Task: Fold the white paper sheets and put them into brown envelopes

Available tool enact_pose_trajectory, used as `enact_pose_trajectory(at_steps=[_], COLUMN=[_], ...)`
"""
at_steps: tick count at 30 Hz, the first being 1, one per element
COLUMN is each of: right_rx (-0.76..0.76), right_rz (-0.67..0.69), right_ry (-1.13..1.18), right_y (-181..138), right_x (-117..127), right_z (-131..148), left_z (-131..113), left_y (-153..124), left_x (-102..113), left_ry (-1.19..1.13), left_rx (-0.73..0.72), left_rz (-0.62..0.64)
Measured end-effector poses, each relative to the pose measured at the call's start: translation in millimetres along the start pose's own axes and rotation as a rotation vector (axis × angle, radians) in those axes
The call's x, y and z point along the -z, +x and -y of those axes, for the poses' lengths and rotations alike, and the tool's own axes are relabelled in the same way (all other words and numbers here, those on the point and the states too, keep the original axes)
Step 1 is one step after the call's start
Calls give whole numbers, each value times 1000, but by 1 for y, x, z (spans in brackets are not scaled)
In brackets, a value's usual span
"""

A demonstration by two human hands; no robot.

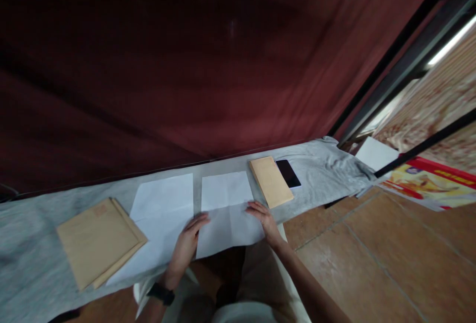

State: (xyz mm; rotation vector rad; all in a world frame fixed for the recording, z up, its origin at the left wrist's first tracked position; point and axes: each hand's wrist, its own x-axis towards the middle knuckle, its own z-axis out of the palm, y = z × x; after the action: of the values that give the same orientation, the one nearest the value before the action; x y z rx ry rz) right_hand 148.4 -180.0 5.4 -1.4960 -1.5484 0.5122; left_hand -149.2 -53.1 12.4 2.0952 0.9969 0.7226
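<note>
A creased white paper sheet (pixel 226 211) lies unfolded on a grey cloth-covered ledge (pixel 29 258). My left hand (pixel 188 244) rests flat on the sheet's left edge, fingers stretched out. My right hand (pixel 263 216) presses flat on its right edge, fingers spread. A second white sheet (pixel 159 219) lies just left of it. A stack of brown envelopes (pixel 97 240) sits further left. Another brown envelope stack (pixel 271 181) lies just beyond my right hand.
A black phone (pixel 287 173) lies right of the envelope stack. A dark red curtain (pixel 186 65) hangs behind the ledge. A white sheet (pixel 375 154) and a red-yellow printed poster (pixel 427 184) lie at right above the tiled floor (pixel 372 263).
</note>
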Motion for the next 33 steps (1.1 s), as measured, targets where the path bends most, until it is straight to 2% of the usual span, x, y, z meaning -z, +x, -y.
enact_pose_trajectory(at_steps=[7,10,14,20,23,25,27,31,33], right_rx=[121,110,100,67,21,-70,-170,-304,-369], right_rz=[182,248,223,186,139,52,-34,-79,-100], right_ry=[-165,-215,-224,-177,-157,-203,-272,-346,-389], right_y=[-21,-23,-25,-17,-10,-5,1,17,24], right_x=[15,19,19,21,19,14,8,-2,-5], right_z=[2,2,-4,-6,-2,1,3,7,11], left_z=[-22,-25,-21,-9,-7,-11,-17,-30,-31], left_y=[-14,-15,-14,-12,-9,-3,5,23,29], left_x=[13,16,14,13,12,9,6,-1,-4], left_ry=[278,334,345,122,0,-35,-51,-93,-101], left_rx=[-132,-181,-206,-170,22,181,267,232,247], left_rz=[335,383,386,285,164,63,-25,-199,-234])
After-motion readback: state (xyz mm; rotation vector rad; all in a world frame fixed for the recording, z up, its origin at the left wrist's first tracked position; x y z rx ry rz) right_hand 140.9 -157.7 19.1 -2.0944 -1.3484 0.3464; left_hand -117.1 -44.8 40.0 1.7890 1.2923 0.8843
